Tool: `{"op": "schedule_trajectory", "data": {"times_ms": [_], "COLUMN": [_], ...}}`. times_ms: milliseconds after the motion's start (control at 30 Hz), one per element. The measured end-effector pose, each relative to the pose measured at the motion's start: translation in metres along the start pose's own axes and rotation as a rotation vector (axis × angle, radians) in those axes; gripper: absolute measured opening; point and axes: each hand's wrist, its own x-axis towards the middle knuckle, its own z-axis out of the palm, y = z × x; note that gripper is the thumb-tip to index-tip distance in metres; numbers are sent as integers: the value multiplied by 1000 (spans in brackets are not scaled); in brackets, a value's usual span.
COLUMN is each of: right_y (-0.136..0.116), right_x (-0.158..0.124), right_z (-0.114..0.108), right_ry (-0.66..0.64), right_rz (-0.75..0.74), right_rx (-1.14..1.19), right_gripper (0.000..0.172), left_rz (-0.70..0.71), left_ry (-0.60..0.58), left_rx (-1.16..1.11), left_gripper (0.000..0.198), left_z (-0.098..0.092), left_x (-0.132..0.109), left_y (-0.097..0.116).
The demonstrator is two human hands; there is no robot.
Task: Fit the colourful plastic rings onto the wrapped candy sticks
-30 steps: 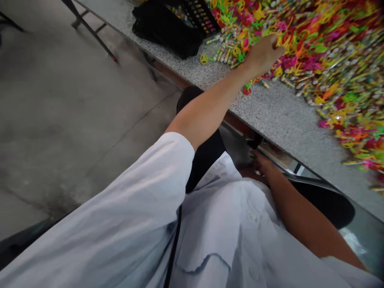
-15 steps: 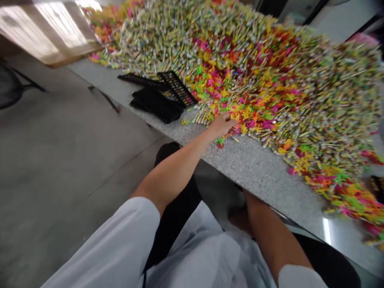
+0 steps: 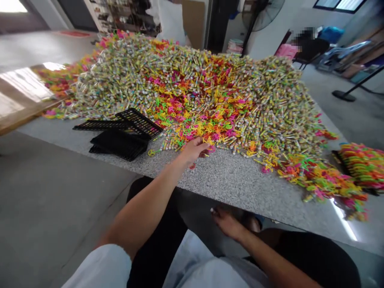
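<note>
A large heap of small printed tubes [image 3: 276, 96] mixed with bright plastic pieces [image 3: 222, 124] in yellow, pink, orange and green covers the speckled grey table [image 3: 216, 172]. My left hand [image 3: 194, 151] is at the heap's front edge, thumb and fingers pinched on a yellow plastic piece, partly hidden by the fingers. Below the table's front edge, over my lap, my right hand [image 3: 226, 223] has its fingers curled together. A small whitish tip shows at those fingertips; I cannot make out what it belongs to.
Black plastic grids [image 3: 120, 144] lie stacked left of my left hand, one leaning on the heap. A bundle of colourful pieces [image 3: 363, 164] sits on a black base at the right. Behind the table stand a fan [image 3: 264, 14] and a chair [image 3: 315, 50].
My view has tilted up and turned, showing more of the room. My left hand is still at the heap's front edge. My right hand, hidden before, now shows below the table edge.
</note>
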Motion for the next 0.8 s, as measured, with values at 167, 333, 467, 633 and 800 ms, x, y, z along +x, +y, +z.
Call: {"op": "schedule_trajectory", "data": {"times_ms": [167,333,467,633,800], "right_y": [-34,-63,-63,-56,-53], "right_x": [-27,-9,22,41,45], "right_z": [-28,-85,-94,-88,-88], "right_ry": [-14,464,603,628,655], "right_rz": [-15,-239,-264,-247,-237], "right_rx": [459,499,504,562,538], "right_gripper": [26,31,36,40,40], "left_rz": [-45,-94,-101,-43,18], "left_ry": [-91,-137,-200,-229,-223], "left_rx": [47,110,135,192,305], "left_gripper": [24,30,36,38,40], "left_z": [21,39,48,51,55], "left_x": [-8,-15,-19,-20,-20], "left_y": [-9,-15,-19,-23,-24]}}
